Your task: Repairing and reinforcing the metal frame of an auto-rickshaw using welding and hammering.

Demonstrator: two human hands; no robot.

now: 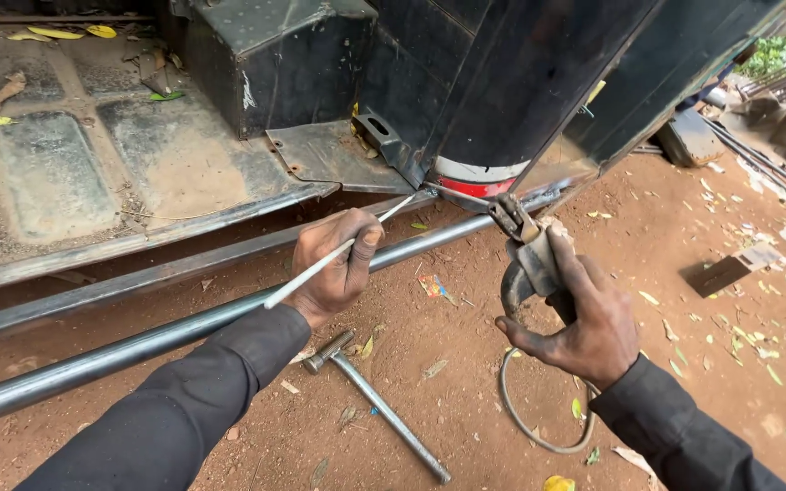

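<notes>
Hands: left (338,268) pinching rod (338,255), right (584,318) gripping holder (525,245)

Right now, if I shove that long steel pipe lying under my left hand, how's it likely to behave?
The steel pipe looks round and smooth, so it would probably roll on the dirt ground. Its long, straight span suggests it is stiff and fairly heavy. The left hand rests on it while holding a thin rod, which likely steadies it.

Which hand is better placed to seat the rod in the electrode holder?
Probably left: the left hand pinches the thin rod, tip near the holder that the right hand grips.
</notes>
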